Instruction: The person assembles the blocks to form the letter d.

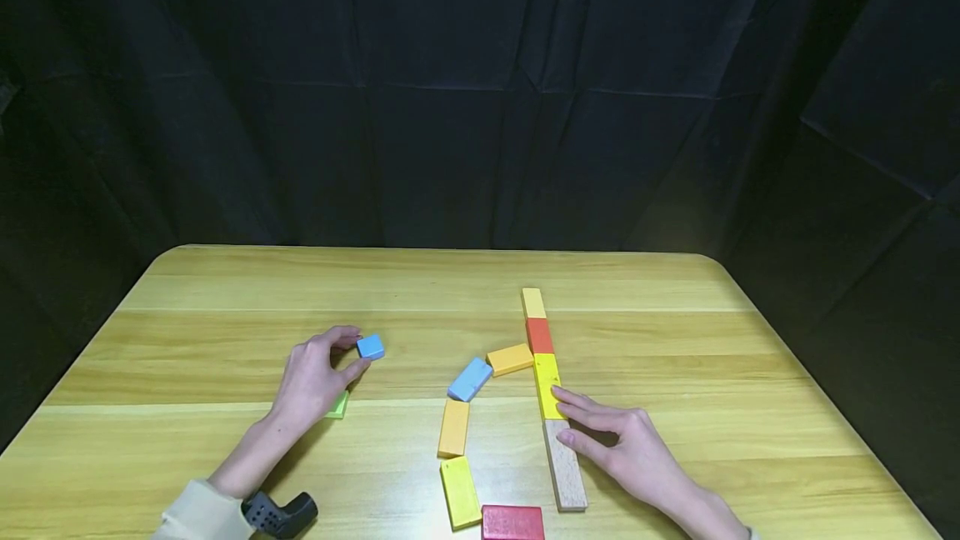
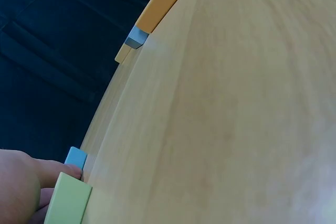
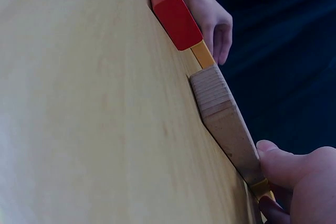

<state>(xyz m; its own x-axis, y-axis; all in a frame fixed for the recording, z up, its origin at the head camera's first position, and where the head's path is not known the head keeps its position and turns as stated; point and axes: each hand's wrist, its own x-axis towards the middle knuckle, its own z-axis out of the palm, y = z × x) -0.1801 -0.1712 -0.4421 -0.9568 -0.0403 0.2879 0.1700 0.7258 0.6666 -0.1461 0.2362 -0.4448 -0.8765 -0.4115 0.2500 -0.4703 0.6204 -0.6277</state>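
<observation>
On the left, the thumb and fingertips of my left hand (image 1: 311,373) pinch a small blue block (image 1: 371,347) by its near corners. The left wrist view shows the thumb against that blue block (image 2: 76,157). A green block (image 1: 338,405) lies partly hidden under this hand. My right hand (image 1: 618,444) rests at the right side of a straight row, its fingers extended. Its fingertips touch the yellow block (image 1: 547,377), and the thumb lies at the edge of the bare wood block (image 1: 564,465). Seen from the right wrist, the thumb presses the wood block's side (image 3: 231,140).
Beyond the yellow block, the row continues with an orange-red block (image 1: 539,336) and a pale yellow one (image 1: 533,302). A curve of blocks bends left from the row: orange (image 1: 510,359), blue (image 1: 470,379), orange (image 1: 453,428), yellow (image 1: 461,492), then red (image 1: 512,522). Dark cloth (image 1: 450,107) hangs behind the table.
</observation>
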